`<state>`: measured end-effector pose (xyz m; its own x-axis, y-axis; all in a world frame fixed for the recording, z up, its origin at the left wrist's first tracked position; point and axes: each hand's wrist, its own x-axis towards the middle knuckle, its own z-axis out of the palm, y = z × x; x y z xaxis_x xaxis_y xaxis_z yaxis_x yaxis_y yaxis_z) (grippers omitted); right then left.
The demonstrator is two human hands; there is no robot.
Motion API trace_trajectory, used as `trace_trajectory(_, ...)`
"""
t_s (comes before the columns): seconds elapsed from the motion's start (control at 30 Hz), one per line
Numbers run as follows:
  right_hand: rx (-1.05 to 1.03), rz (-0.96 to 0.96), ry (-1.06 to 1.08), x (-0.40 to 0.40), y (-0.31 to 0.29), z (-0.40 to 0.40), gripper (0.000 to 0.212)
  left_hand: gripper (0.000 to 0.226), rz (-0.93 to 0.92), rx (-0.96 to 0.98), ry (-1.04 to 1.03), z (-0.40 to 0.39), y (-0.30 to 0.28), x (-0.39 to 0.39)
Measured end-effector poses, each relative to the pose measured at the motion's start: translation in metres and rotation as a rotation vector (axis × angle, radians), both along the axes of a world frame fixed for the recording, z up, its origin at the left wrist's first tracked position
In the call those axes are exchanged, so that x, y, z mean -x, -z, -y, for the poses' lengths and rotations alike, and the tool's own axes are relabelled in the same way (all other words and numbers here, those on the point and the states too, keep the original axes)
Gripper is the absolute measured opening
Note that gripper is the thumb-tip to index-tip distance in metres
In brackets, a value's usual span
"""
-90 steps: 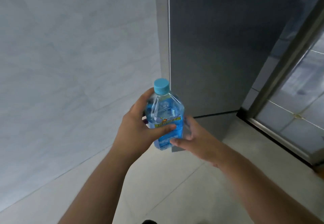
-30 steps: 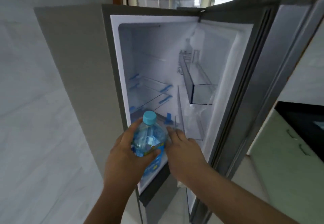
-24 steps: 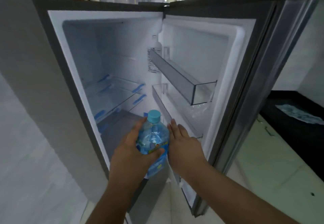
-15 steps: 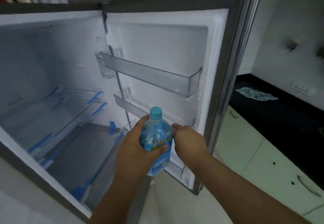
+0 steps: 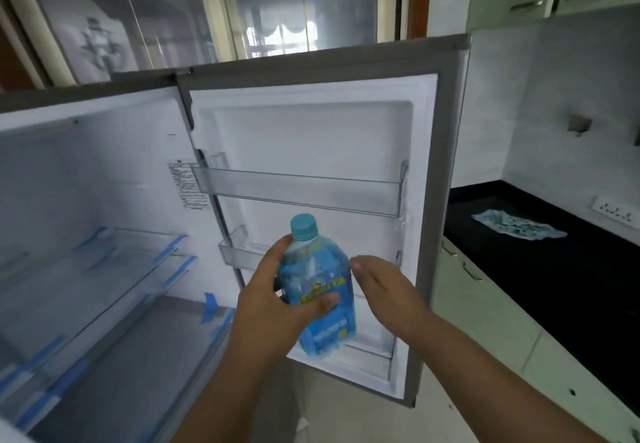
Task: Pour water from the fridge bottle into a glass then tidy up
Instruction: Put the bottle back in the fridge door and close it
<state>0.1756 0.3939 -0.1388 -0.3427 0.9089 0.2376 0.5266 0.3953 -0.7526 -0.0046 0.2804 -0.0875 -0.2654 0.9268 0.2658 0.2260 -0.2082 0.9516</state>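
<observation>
Head view, left hand (image 5: 273, 307) gripping bottle (image 5: 317, 290), label blurred, right hand (image 5: 384, 286) relaxed beside it.

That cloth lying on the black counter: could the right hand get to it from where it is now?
Probably yes. The right hand is open and holds nothing, and the cloth lies in the open on the counter. The open fridge door stands between them, so the hand would likely have to come round its edge.
</observation>
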Motion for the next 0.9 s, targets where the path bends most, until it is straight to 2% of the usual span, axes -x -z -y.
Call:
trace_trajectory(0.07, 0.196, -0.301, -0.193, -0.001, -0.013, 0.003, 0.045, 0.092, 0.101, -0.038, 0.0, -0.007, -0.009, 0.001)
trace_trajectory(0.1, 0.29, -0.375, -0.33, 0.0, -0.019, 0.002, 0.049, 0.091, 0.16, -0.062, -0.004, -0.012, -0.012, 0.003)
trace_trajectory(0.13, 0.34, -0.379, -0.446, 0.001, -0.026, 0.001, 0.058, 0.091, 0.215, -0.082, -0.007, -0.017, -0.014, 0.006)
trace_trajectory(0.2, 0.307, -0.326, -0.549, 0.004, -0.04, -0.005, 0.078, 0.095, 0.287, -0.092, -0.001, -0.028, -0.017, 0.012)
trace_trajectory(0.27, 0.215, -0.297, -0.5, 0.01, -0.051, -0.015, 0.081, 0.095, 0.351, -0.07, 0.041, -0.037, -0.017, 0.021)
trace_trajectory(0.37, -0.003, -0.134, -0.326, 0.019, -0.055, -0.036, 0.083, 0.064, 0.328, 0.03, 0.079, -0.05, -0.025, 0.04)
trace_trajectory(0.47, -0.178, 0.014, -0.127, 0.03, -0.046, -0.059, 0.096, 0.054, 0.39, 0.133, -0.103, -0.075, -0.031, 0.067)
trace_trajectory(0.53, -0.238, 0.084, -0.039, 0.039, -0.04, -0.07, 0.103, 0.036, 0.458, 0.118, -0.223, -0.095, -0.027, 0.086)
trace_trajectory(0.67, -0.332, 0.166, 0.074, 0.057, -0.036, -0.088, 0.102, 0.01, 0.276, 0.073, -0.206, -0.136, -0.01, 0.116)
trace_trajectory(0.8, -0.294, 0.173, 0.144, 0.069, -0.034, -0.108, 0.098, 0.007, 0.193, 0.11, -0.172, -0.167, 0.002, 0.139)
trace_trajectory(0.9, -0.297, 0.248, 0.151, 0.077, -0.029, -0.122, 0.097, 0.008, 0.157, 0.161, -0.135, -0.187, 0.018, 0.154)
